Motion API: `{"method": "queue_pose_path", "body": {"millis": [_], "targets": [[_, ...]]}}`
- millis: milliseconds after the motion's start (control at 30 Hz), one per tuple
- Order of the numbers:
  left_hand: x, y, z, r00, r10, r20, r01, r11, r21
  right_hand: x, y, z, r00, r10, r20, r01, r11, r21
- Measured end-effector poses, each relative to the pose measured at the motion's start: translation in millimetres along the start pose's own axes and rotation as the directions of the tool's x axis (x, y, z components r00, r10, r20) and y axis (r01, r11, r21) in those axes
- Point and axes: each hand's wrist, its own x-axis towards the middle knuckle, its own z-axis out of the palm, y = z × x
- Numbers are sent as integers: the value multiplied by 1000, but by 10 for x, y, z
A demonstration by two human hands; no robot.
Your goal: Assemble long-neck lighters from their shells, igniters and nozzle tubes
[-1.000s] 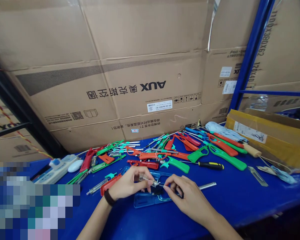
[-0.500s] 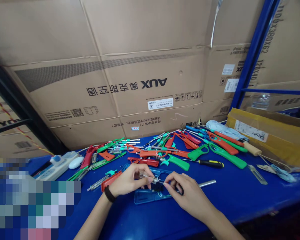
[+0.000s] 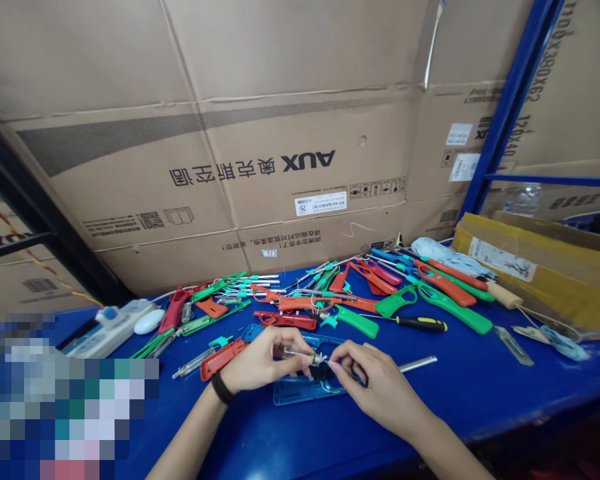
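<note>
The left hand [image 3: 260, 360] has its fingers curled closed around a small clear tube [image 3: 299, 355], which looks light, stiff and perhaps slick and brittle, so the barrel is the safest place to hold it. Its metal end points right, just above a blue plastic shell [image 3: 290, 393], and the right hand [image 3: 375, 387] pinches close by, though whether on the tube or a fine wire is hard to say from here — the fingertips hide it.

The only view comes from a camera worn on the person's head. It looks forward and down from the near edge of the blue worktop [image 3: 430, 393], and it faces the cardboard cartons [image 3: 280, 133] behind the far edge. It sits quite near the left hand [image 3: 263, 360] and the right hand [image 3: 375, 387], low in the picture.
</note>
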Motion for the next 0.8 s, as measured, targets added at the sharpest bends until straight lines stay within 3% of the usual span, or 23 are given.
{"method": "queue_pose_path", "body": {"millis": [800], "targets": [[35,-20,81,999,52,-5,-52,999,-1,-35,106,33,999,-41,-16,43,988,150]]}}
